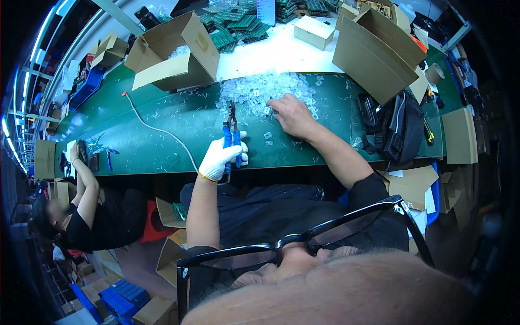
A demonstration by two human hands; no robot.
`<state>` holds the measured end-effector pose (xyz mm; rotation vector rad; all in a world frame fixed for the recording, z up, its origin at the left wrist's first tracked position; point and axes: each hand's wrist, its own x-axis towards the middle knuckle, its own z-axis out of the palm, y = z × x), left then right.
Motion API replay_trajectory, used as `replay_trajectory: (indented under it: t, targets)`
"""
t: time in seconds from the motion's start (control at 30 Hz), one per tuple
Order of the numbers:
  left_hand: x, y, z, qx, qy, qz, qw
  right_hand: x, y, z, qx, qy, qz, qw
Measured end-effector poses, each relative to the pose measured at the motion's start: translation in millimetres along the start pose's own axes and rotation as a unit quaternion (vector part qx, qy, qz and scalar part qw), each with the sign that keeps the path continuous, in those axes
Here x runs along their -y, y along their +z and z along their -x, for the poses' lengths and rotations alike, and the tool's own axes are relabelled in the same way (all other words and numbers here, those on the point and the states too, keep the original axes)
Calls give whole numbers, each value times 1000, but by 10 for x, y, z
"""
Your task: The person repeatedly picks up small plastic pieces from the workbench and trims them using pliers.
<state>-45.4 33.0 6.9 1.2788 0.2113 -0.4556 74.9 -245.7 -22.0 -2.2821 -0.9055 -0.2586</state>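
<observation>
My left hand (219, 158), in a white knit glove, is closed round the blue handles of a pair of pliers (232, 131). Their dark jaws point away from me, just short of a heap of small clear plastic pieces (260, 89). Bare and partly curled, my right hand (295, 115) reaches to the right part of this heap. Its fingertips are down among the pieces, and whether they pinch one I cannot make out. A couple of loose clear pieces (268, 138) lie on the green mat between my hands.
An open cardboard box (179, 54) stands beyond the heap on the left, another (374, 54) on the right. Green circuit boards (238, 27) and a white box (314, 32) are at the back. A black bag (398, 130) sits at right; a grey cable (154, 127) crosses the mat. A co-worker (81, 211) sits at left.
</observation>
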Motion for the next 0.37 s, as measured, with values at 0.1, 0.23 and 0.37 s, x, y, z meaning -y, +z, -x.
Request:
replay_trajectory:
  t: [0.1, 0.23, 0.37]
  targets:
    - [7, -19, -18, 2, -2, -6, 1000, -15, 0, -4, -6, -18, 8, 1000]
    - [17, -61, -35, 6, -8, -12, 1000, -2, -17, 8, -3, -17, 16, 1000]
    - [10, -52, -42, 9, -9, -15, 1000, 30, -24, 15, 3, -9, 28, 1000]
